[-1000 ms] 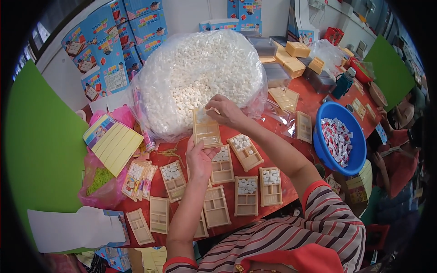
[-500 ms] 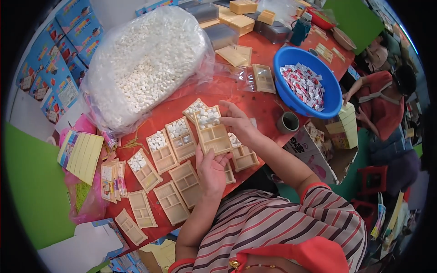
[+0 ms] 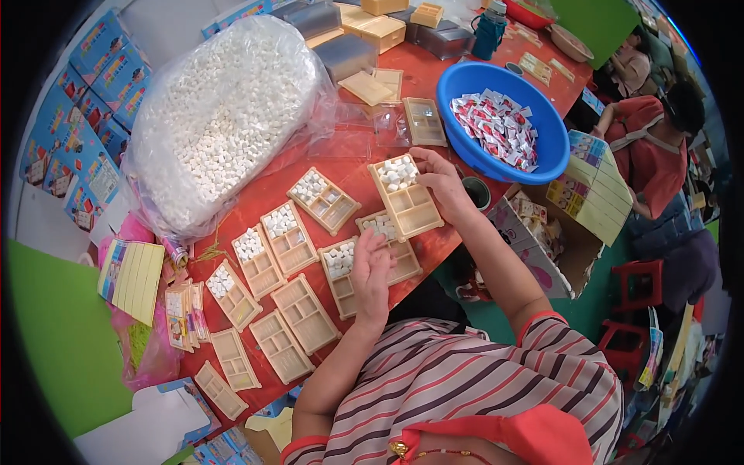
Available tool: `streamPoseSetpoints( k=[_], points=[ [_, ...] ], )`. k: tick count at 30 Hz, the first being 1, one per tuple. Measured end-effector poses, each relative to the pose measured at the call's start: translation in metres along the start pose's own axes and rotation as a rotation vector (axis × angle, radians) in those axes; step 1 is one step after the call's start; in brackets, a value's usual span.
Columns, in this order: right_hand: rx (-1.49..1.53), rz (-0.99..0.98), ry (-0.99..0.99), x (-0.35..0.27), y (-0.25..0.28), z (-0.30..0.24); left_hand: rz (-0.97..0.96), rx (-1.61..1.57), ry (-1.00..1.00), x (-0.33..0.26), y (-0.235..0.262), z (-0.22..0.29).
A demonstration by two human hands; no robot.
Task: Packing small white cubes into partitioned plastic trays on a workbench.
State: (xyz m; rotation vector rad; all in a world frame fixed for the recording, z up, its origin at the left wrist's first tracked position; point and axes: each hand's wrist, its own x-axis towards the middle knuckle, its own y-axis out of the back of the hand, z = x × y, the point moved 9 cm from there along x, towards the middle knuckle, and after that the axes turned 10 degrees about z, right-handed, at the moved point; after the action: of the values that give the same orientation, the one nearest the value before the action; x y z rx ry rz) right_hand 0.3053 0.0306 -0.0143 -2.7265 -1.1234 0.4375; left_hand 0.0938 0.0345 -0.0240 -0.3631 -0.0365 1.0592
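Note:
My right hand (image 3: 442,181) grips a cream compartment tray (image 3: 417,219) by its upper right side. White cubes (image 3: 398,172) fill the tray's top section, and its other compartments are bare. My left hand (image 3: 370,279) is apart from that tray, fingers stretched out and holding nothing. It hovers over a tray with cubes (image 3: 339,262), hiding part of it. Another partly filled tray (image 3: 403,263) lies under the held one. More trays with cubes (image 3: 291,239) stand to the left, with bare trays (image 3: 306,312) in front of them.
A large clear bag of white cubes (image 3: 225,116) takes up the back left of the red table (image 3: 353,167). On the right are a blue basin of small packets (image 3: 496,128), a dark cup (image 3: 476,192) and an open carton (image 3: 577,267). Another person (image 3: 647,155) is beyond the carton.
The held tray has moved to the right in my right hand, and my left hand has let go of it. The view has shifted slightly.

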Motion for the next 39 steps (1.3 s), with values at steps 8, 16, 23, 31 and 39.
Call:
streamPoseSetpoints(
  k=[8, 16, 23, 31, 39],
  points=[
    [-0.015, 0.04, 0.016, -0.033, 0.027, 0.012, -0.291, 1.377, -0.857, -0.007, -0.043, 0.003],
    [-0.045, 0.051, 0.003, -0.048, 0.034, 0.041, -0.298, 1.486, -0.783, -0.001, -0.031, -0.012],
    [-0.209, 0.076, 0.043, -0.036, 0.041, 0.052, -0.189, 1.486, -0.769, -0.001, -0.011, -0.007],
    [-0.88, 0.086, 0.385, -0.039, 0.025, 0.028, -0.175, 1.462, -0.74, -0.001, -0.007, -0.004],
    [-1.184, 0.053, 0.718, -0.076, -0.01, 0.002, -0.18, 1.425, -0.717, -0.002, -0.004, 0.01]
  ],
)
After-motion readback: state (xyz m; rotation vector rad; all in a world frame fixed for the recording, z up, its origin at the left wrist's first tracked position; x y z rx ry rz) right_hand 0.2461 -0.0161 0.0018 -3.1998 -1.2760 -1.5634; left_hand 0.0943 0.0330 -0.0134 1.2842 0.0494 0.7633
